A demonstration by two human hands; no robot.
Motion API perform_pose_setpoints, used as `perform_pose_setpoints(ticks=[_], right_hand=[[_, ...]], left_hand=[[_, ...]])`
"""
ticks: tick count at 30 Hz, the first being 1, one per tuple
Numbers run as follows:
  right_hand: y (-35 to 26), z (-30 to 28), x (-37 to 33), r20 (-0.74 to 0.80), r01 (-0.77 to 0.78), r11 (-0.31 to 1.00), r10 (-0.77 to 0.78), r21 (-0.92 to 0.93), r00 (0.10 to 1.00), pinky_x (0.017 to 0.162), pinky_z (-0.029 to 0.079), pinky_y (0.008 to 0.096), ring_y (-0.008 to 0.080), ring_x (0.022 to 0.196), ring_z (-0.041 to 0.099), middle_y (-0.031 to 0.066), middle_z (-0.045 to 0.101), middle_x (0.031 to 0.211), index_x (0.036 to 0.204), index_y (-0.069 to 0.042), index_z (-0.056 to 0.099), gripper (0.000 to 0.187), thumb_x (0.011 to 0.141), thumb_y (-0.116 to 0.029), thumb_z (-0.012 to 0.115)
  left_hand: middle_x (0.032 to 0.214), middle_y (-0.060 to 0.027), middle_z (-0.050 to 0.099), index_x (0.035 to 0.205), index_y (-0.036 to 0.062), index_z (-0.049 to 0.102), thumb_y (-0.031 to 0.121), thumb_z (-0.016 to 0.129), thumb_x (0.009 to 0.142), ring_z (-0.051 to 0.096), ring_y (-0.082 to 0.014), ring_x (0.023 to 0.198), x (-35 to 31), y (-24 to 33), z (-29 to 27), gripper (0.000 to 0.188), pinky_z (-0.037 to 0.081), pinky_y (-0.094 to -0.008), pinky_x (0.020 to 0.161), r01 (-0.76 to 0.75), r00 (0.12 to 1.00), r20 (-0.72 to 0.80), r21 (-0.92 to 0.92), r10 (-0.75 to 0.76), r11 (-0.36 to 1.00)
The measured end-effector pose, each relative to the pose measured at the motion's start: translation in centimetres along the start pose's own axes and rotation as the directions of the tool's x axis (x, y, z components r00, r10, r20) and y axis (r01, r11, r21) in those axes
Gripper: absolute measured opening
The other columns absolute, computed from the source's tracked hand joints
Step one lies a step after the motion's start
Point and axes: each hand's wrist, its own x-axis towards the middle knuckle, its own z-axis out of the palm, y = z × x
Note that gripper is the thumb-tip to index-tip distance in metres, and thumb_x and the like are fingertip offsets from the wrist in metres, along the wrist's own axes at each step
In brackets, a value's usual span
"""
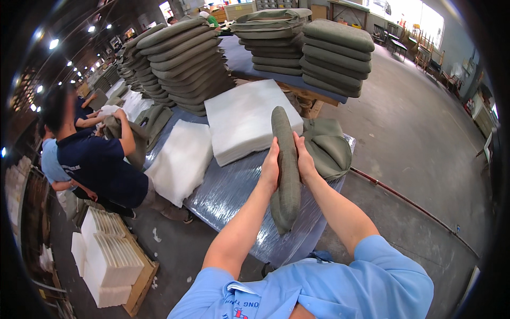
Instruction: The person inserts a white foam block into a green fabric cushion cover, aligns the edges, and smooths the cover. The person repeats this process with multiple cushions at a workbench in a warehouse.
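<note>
A grey-green seat cushion [288, 170] stands on its narrow edge above the table, pressed between my two palms. My left hand [270, 166] lies along its left face with the fingers pointing away from me. On the opposite face, my right hand [305, 158] pushes inward in the same way. Beyond the cushion is a thick stack of white padding sheets [247, 119]. Loose grey-green fabric covers [326, 149] lie folded just right of my right hand. A separate piece of white padding [183, 159] rests to the left on the plastic-wrapped table [228, 196].
Tall piles of finished cushions [183, 58] and more cushion stacks [337, 56] stand at the back. Co-workers [101, 154] handle fabric at the left. White foam blocks [109, 255] sit on a pallet at lower left. A reddish pole or hose [409, 196] runs across the floor at right.
</note>
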Motion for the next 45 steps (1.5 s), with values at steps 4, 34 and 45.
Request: perform_pose_setpoints(ticks=[4,34,45], right_hand=[[-0.9,-1.0,2.7,0.028,0.002,0.996,0.0,-0.093,1.0,0.127,0.023,0.0366,0.024,0.156,0.026,0.0077,0.022,0.173,0.17,-0.017,0.015,0.081,0.108,-0.069,0.022],[1.4,-1.6,9.9,0.074,0.114,0.922,-0.093,-0.371,0.993,0.13,0.012,0.0401,0.0305,0.162,0.01,0.0173,0.013,0.175,0.168,-0.003,0.011,0.099,0.104,-0.076,0.027],[0.1,-2.3,20.8,0.333,0.349,0.834,-0.213,-0.428,0.919,0.108,0.04,0.0336,0.0228,0.124,0.056,0.0146,0.063,0.135,0.099,-0.002,0.078,0.048,0.105,-0.045,0.057]], left_hand=[[0.174,-0.0137,0.017,0.168,0.0048,0.013,0.044,0.038,0.114,0.017,-0.0259,0.16,4.6,0.5,1.3,0.072,0.018,-0.036,0.128,-0.062,0.99,-0.096,0.33,0.099,0.942],[0.174,-0.0084,0.022,0.17,0.0189,0.017,0.06,0.031,0.111,0.025,-0.0254,0.158,11.3,-2.0,-3.9,0.074,0.024,-0.0364,0.126,-0.058,0.967,-0.21,0.36,0.142,0.931],[0.171,-0.0163,0.027,0.17,0.0094,0.013,0.07,0.031,0.107,0.03,-0.0303,0.156,1.7,-2.8,-3.1,0.089,0.031,-0.0404,0.123,0.269,0.947,-0.263,0.333,-0.185,0.904]])
